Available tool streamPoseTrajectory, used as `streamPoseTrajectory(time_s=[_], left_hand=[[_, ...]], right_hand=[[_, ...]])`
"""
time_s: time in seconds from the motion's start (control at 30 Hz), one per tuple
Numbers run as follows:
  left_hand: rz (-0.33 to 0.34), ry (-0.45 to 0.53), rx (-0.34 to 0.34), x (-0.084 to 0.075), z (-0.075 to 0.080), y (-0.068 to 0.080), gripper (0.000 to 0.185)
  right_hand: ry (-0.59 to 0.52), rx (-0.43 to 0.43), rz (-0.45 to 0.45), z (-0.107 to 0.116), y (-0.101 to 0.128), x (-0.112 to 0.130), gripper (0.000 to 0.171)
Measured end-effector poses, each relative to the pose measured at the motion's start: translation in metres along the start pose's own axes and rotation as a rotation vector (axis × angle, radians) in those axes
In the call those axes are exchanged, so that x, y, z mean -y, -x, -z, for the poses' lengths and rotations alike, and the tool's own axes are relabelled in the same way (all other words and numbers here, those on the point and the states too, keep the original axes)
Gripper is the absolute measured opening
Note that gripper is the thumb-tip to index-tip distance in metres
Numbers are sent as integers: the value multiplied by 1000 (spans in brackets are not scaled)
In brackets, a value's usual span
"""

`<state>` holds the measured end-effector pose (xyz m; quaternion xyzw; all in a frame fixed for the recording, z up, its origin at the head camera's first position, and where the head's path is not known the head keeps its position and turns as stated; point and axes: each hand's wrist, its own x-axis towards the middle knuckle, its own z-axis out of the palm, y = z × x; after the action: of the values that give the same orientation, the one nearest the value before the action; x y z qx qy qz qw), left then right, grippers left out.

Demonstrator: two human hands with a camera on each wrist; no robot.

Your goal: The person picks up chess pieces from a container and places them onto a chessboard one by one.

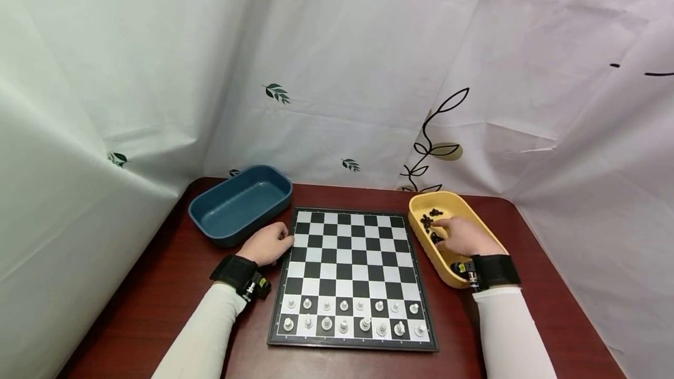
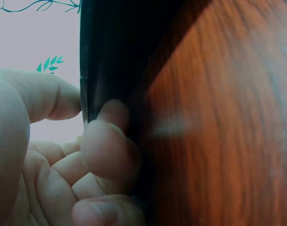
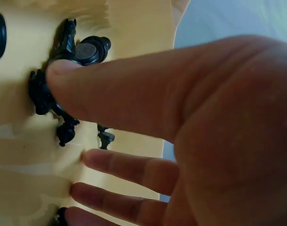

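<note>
A black-and-white chessboard (image 1: 351,262) lies in the middle of the table, with white pieces (image 1: 350,317) lined up on its two nearest rows. My left hand (image 1: 279,241) rests at the board's left edge (image 2: 106,56); its loosely curled fingers (image 2: 110,150) touch the dark rim and hold nothing. To the board's right stands a yellow tray (image 1: 447,200) with several black pieces (image 1: 429,218). My right hand (image 1: 441,228) reaches into that tray (image 3: 134,28). Its thumb lies stretched over the black pieces (image 3: 63,47), the other fingers (image 3: 115,162) nearly straight beneath, and nothing is pinched.
An empty blue tray (image 1: 239,203) sits at the back left, close to the board's far left corner. The dark red wooden table (image 1: 158,297) is enclosed by white printed sheets on three sides. The board's far rows carry no pieces.
</note>
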<state>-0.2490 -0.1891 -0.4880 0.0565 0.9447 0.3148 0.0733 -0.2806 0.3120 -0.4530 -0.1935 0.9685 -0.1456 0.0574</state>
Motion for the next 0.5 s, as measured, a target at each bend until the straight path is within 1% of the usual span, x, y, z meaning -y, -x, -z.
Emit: streamPoseTrajectory(time_s=[0.07,0.17,0.37,0.5], left_hand=[[-1,-4,-3,-1,0,0,24],[1,-5,-6,-2,-1,0,24],[1,-1,-4,-3,0,1,24],[4,-4,-6,-3,0,1,24]], right_hand=[[15,3,4,-1,1,3,55],[27,8,3,-3,0,7,50],[-1,21,1,-7,-4,11,24],[-1,27,-11,-7,-4,13,13]])
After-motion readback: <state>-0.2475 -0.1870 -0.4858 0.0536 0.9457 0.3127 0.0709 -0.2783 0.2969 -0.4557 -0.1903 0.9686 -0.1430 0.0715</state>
